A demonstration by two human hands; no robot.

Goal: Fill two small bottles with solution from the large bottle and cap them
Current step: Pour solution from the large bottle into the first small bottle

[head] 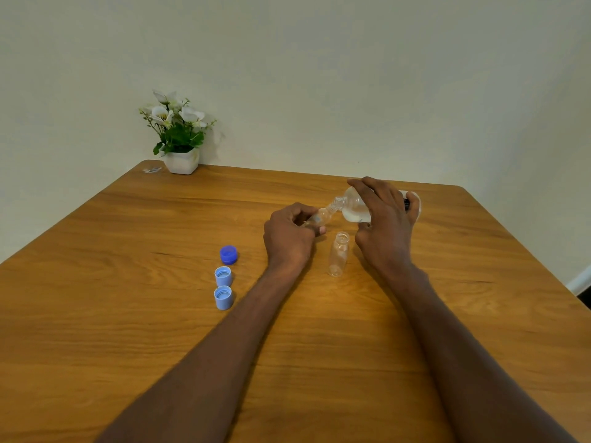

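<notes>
Bottle [319, 216] tilts from left grip [289, 233], mouth meeting large bottle [353, 207].

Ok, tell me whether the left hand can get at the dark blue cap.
Probably not yet: the left hand grips a small clear plastic bottle being filled. The wooden table towards the dark blue cap is otherwise unobstructed.

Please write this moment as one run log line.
step: filling first small bottle | left hand: holds it | right hand: tilts large bottle

Right hand [385, 225] gripping tilted large bottle [353, 207], its mouth at small bottle [319, 217] gripped by left hand [289, 233], second small bottle [338, 254] upright just below both grips
</notes>
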